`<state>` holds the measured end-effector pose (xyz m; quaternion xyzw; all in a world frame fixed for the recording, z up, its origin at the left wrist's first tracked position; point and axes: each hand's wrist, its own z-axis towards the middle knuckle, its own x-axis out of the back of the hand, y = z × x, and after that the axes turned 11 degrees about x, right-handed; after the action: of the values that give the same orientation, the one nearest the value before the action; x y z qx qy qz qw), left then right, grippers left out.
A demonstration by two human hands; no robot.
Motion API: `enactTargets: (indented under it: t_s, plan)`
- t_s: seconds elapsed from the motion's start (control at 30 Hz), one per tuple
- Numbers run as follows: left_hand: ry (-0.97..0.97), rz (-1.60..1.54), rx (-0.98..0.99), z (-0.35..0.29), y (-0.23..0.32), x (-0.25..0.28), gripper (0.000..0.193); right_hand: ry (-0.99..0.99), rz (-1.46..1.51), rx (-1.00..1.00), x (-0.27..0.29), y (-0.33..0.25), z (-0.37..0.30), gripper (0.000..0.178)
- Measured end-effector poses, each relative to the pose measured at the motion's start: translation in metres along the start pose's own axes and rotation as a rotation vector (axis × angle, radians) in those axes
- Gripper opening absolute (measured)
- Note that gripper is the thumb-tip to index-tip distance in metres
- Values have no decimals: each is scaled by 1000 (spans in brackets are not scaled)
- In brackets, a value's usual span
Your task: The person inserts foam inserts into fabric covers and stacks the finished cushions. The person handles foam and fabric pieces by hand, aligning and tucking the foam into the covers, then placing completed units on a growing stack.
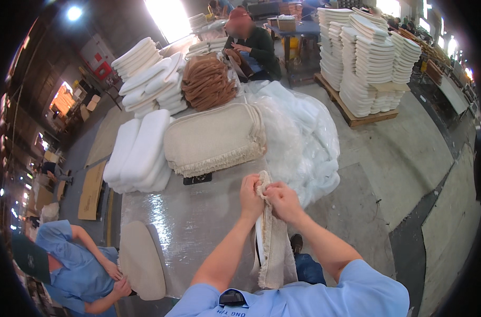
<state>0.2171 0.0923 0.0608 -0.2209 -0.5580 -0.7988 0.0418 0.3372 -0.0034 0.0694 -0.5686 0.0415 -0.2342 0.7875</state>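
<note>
A beige, rough-edged fabric cushion cover (275, 248) stands on edge at the table's right side, running from my hands back toward my body. My left hand (251, 198) is closed on its far end. Right beside it, my right hand (284, 202) pinches the same end, fingers bent and knuckles up. A long opening edge with a pale strip shows along the cover's left side. What lies between my fingertips is hidden. Just beyond my hands lies a stack of beige fabric covers (214, 137) with frayed edges.
White foam pads (137, 150) and brown covers (209, 82) are piled on the table (198, 227). Clear plastic wrap (298, 132) bulges at the right. A co-worker at left holds a beige cushion (141, 259); another person sits at the far end. Foam stacks (356, 63) stand on a pallet (364, 120).
</note>
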Motion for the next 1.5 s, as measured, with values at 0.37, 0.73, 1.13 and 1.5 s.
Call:
enactTargets:
  t_s: [0.37,0.73,1.13,1.5]
  plan:
    - [-8,-10,101,4,7,-9,3,-2,625,-309,-26,77,75,29]
    - [-43,-135,110,9,-4,-10,3,-41,650,-428,-25,91,92,64]
    - [-427,495,378,81,41,15,62,-44,141,64,-48,125,97,43]
    - [-307,397,475,42,7,6,81,-76,526,-417,-56,101,107,60]
